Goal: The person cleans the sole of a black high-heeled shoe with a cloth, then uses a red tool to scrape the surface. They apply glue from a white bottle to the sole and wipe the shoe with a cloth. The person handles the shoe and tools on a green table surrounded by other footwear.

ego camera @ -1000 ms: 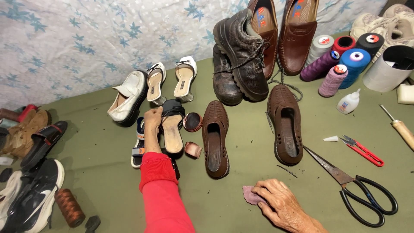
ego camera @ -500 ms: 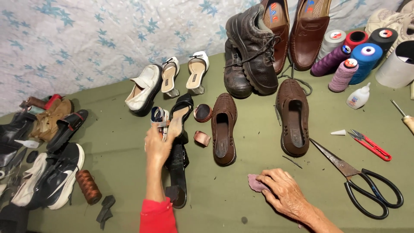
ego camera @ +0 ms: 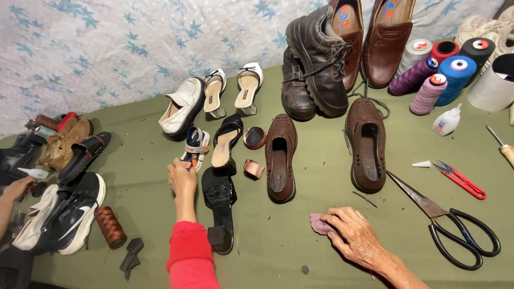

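1. On the green cloth-covered table (ego camera: 321, 251), the left hand (ego camera: 182, 179) reaches far out from a red sleeve (ego camera: 190, 257); its fingertips pinch the near end of a small child's sandal (ego camera: 195, 147) with blue and orange straps, which lies flat just left of a black heeled sandal (ego camera: 227, 142).
2. Near and to the right, the right hand (ego camera: 356, 235) lies palm down with its fingers curled over a small pinkish scrap (ego camera: 320, 223), pressing it to the table.
3. Just right of the left hand, a black block-heeled mule (ego camera: 219, 206) lies with its heel toward the near edge.
4. Between the two hands, farther back, a pair of brown woven slip-ons (ego camera: 281, 158) sits sole down, the two shoes well apart.
5. Two small round rolls of tape (ego camera: 255, 137) sit between the black heeled sandal and the left slip-on.
6. Right of the right hand lie large black-handled scissors (ego camera: 455, 230), with red thread snips (ego camera: 460, 179) just beyond them.
7. At the far right stand coloured thread cones (ego camera: 458, 75) and a small glue bottle (ego camera: 447, 120).
8. At the far edge, worn brown boots (ego camera: 313, 64) rest against the patterned wall.
9. At the left edge, another person's hand (ego camera: 16, 187) holds a small white nozzle among a heap of shoes (ego camera: 64, 214), with a brown thread spool (ego camera: 110, 227) beside it.
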